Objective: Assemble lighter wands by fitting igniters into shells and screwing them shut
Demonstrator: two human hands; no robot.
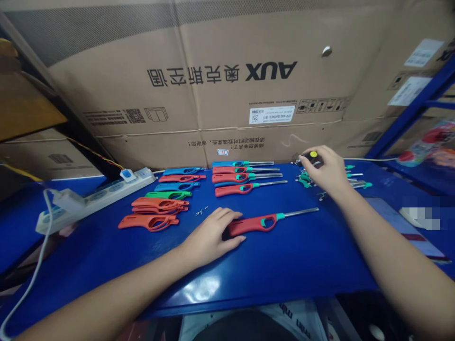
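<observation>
The left hand [216, 239] pinches the butt of a smooth red plastic lighter [254, 224] between thumb and fingers; the lighter lies at 5 o'clock from the view's centre, its slim metal tube aimed at 3. At 2 o'clock from it, the right hand [325, 173] grips a dark object [305, 160] with a round yellow end, its shape partly hidden. Hollow, looped handle shells [152, 222] lie at 10 on the glossy blue table [284, 270]. At 12, a creased cardboard carton [220, 33] reads "AUX" and "奥克斯空调", upside down.
</observation>
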